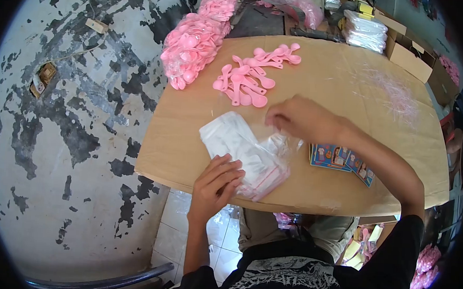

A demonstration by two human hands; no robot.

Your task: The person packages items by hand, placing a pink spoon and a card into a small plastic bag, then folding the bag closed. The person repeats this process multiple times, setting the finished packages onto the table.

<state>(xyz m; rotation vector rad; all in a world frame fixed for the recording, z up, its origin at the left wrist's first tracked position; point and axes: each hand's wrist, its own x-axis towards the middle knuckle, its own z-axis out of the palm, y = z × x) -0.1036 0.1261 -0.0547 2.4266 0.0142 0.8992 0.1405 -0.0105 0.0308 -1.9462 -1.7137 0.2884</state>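
Note:
A stack of clear plastic bags (237, 142) lies on the table in front of me, its lower edge marked with pink lines. My left hand (220, 181) rests on the near left side of the stack, fingers stretched out. Just above the far right corner hovers my right hand (308, 120), slightly blurred, with its fingers curled in. Crumpled clear film (277, 144) rises from the stack below those fingers; whether they grip it is hidden. Beyond both hands, pink plastic measuring spoons (245, 82) lie in a loose pile.
Printed blue cards (333, 156) lie under my right forearm. A large bag of pink spoons (192, 48) stands at the back left, against the peeling wall. Packs of clear bags (364, 31) and a cardboard box (410, 54) sit at the back right, near loose plastic strands (399, 95).

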